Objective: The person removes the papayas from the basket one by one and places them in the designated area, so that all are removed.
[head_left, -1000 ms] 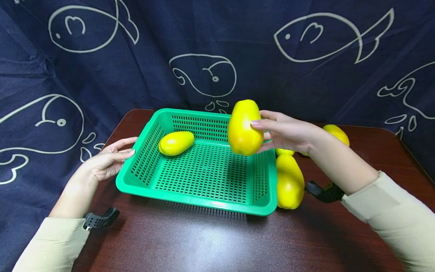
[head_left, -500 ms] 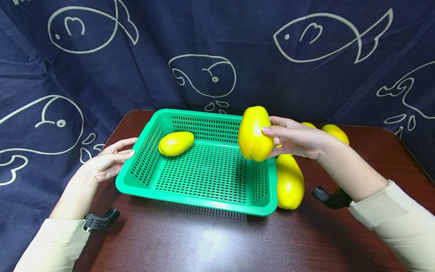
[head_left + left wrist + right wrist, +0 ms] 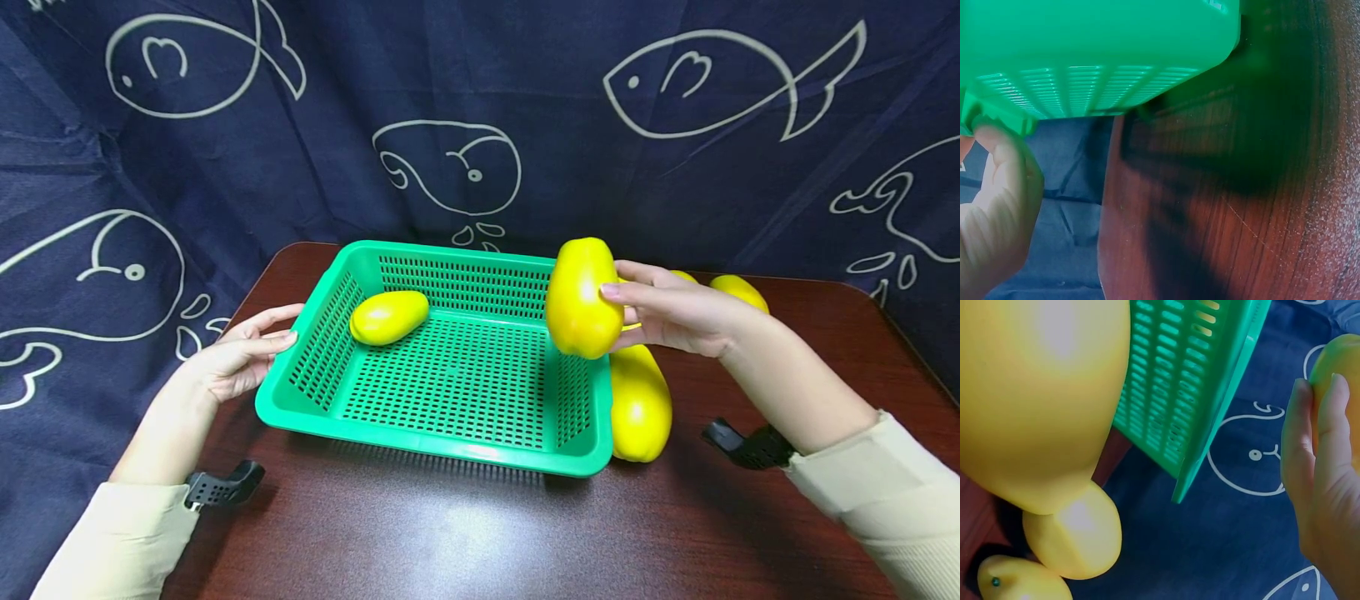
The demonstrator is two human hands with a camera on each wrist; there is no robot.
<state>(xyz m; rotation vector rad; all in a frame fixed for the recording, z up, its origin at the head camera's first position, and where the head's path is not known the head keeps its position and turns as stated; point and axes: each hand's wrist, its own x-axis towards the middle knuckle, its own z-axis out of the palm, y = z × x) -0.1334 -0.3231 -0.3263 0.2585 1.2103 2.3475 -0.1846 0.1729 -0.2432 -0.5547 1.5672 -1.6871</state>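
Observation:
A green plastic basket with slotted walls is in the middle of the head view. My left hand grips its left rim, the thumb on the edge; the left wrist view shows that thumb by the basket's end. My right hand holds a yellow papaya upright between thumb and fingers, above the basket's right end. In the right wrist view the fingers lie along the held papaya. One yellow oblong fruit, papaya-like, lies inside the basket at the left.
A large yellow papaya lies on the brown table against the basket's right side. More yellow fruits are behind my right hand, partly hidden. A dark blue curtain with white fish drawings hangs behind the table.
My right hand has moved right and slightly down with the papaya, from over the basket's inside to its right rim. The left hand and the basket have stayed in place.

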